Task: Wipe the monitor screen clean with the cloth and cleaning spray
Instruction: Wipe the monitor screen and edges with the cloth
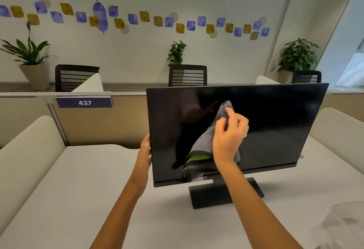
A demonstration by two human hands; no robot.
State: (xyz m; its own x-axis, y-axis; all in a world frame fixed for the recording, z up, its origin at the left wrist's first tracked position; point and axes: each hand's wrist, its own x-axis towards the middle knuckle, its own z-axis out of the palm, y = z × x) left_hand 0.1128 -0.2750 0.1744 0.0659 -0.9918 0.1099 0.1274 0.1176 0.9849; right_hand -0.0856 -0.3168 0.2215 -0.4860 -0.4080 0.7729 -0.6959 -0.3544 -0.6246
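1. Hidden or unclear: a pale translucent object at the desk's front right corner is blurred and cut off by the frame; cannot tell what it is.
2. Lower end of the cloth hangs over the monitor's bottom bezel, covering part of it; a green patch shows in the folds.
3. Left hand's fingers go behind the monitor and are out of sight; only thumb and palm show.
4. Monitor stands on its dark base toward the desk's back right, screen dark, tilted slightly back.
5. Right hand: arm reaches forward from the front edge, fingers curled and clamped on the grey cloth, pressing it to the screen left of centre.
6. Left hand: arm extended, thumb on the front of the left bezel, gripping that edge.
7. Behind the desk: partition with label "437".
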